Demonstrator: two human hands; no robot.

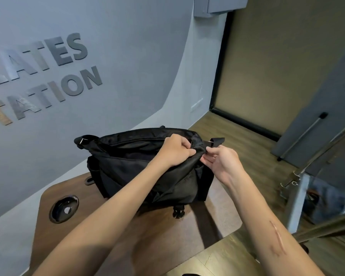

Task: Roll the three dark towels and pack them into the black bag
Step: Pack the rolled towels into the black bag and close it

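The black bag (127,166) stands on a small dark wooden table (207,222). My left hand (174,151) grips the fabric at the top right of the bag, near its zipper line. My right hand (220,161) pinches the bag's right end, just below the strap (217,140). The two hands almost touch. No dark towels are in sight; the bag's inside is hidden.
A round cable grommet (64,209) sits in the table's left part. A grey wall with raised letters (48,76) rises behind. To the right are a wooden floor (237,132), a glass door with a metal handle (303,134) and a metal post (297,200).
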